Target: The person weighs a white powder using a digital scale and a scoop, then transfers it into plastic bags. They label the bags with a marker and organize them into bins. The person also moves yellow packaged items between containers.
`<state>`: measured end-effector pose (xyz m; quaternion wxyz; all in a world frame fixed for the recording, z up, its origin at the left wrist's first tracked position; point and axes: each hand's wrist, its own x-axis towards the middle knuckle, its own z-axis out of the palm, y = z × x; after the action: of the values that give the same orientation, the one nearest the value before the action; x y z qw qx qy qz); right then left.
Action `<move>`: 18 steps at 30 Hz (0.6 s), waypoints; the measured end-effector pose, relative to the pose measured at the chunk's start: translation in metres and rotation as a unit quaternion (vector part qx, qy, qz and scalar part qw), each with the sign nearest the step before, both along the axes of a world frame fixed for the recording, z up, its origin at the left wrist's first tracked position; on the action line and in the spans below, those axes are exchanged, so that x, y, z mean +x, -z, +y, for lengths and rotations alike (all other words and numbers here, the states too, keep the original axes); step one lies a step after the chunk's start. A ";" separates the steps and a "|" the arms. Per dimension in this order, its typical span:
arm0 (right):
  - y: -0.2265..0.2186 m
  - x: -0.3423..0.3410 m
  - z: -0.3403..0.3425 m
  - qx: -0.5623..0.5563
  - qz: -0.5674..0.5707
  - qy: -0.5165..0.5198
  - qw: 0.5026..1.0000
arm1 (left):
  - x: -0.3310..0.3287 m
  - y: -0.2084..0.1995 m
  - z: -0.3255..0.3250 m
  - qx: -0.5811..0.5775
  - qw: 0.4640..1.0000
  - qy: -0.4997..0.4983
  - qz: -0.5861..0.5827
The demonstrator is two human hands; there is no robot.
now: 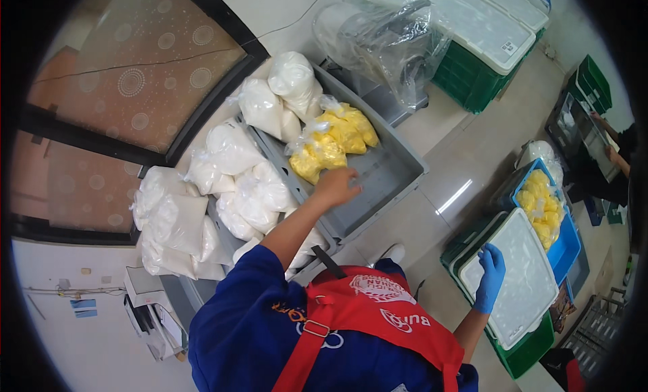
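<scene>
My left hand (337, 187), bare, hangs over the near part of a grey crate (364, 213), its fingers apart and nothing seen in them. Just beyond it in the crate lie clear bags of yellow pieces (331, 146), with knotted plastic tops. Bags of white powder (294, 85) sit at the crate's far left end. My right hand (491, 274) wears a blue glove and is raised over a white lid (509, 311) on the right. Its fingers are loosely bent and hold nothing visible; I cannot tell whether it touches the lid.
More white powder bags (175, 227) are heaped in grey crates at left. A plastic-covered machine (385, 44) and a lidded green crate (466, 75) stand at the back. A blue crate (568, 240) with yellow bags is at right, near another person's hands (614, 152).
</scene>
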<state>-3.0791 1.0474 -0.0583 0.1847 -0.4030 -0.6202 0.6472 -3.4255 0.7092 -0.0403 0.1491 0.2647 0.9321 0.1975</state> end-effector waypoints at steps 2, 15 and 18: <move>0.010 0.020 0.012 -0.016 -0.020 0.030 0.999 | -0.027 0.009 0.004 0.068 0.984 -0.153 0.056; 0.013 -0.141 -0.017 -0.238 -0.114 -0.238 0.935 | -0.275 0.080 -0.014 0.233 0.902 -0.157 -0.328; 0.019 -0.190 -0.062 -0.277 -0.099 -0.283 0.913 | -0.278 0.106 -0.013 0.266 0.842 -0.191 -0.429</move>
<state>-3.2692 0.9858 -0.0773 -0.1873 -0.3075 -0.5191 0.7752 -3.7031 0.6964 -0.1466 0.4173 0.0002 0.7188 0.5561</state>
